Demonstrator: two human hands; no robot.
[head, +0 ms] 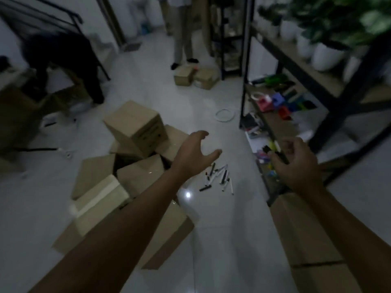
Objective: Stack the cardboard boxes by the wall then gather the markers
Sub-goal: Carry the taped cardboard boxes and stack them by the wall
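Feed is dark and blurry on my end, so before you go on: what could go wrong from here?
1. The markers lie loose on the floor tiles in the walking path; a step there could roll one underfoot.
2. The cardboard boxes sit in a tilted, jumbled heap, so lifting one may topple others.
3. Another person's legs stand ahead; carried boxes could bump them.

Two hands show, the left hand [193, 153] and the right hand [296, 163]. About ten markers [218, 178] lie scattered mid-floor. Two small cardboard boxes [195, 77] sit far off; the near-left boxes [127, 166] overlap too much to count.
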